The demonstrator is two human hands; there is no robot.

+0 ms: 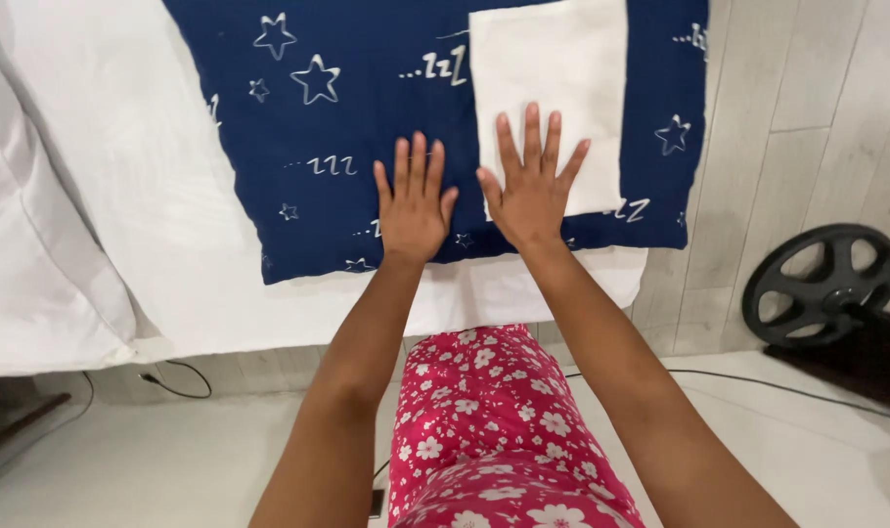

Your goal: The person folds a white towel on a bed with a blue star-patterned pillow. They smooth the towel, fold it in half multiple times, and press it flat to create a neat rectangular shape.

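Observation:
A dark blue pillow [367, 108] with white stars and squiggles lies flat on a white bed. On its right part rests a folded white cloth [553, 68]. My left hand [414, 203] lies flat on the blue pillow near its front edge, fingers together and stretched out. My right hand [533, 186] is spread flat with its fingers on the lower edge of the white cloth and its palm over the pillow. Neither hand grips anything.
The white sheet [122, 196] covers the bed, with a white pillow [24, 284] at the left. A black weight plate [822, 284] leans by the pale plank wall at the right. Cables [176, 381] run along the white floor.

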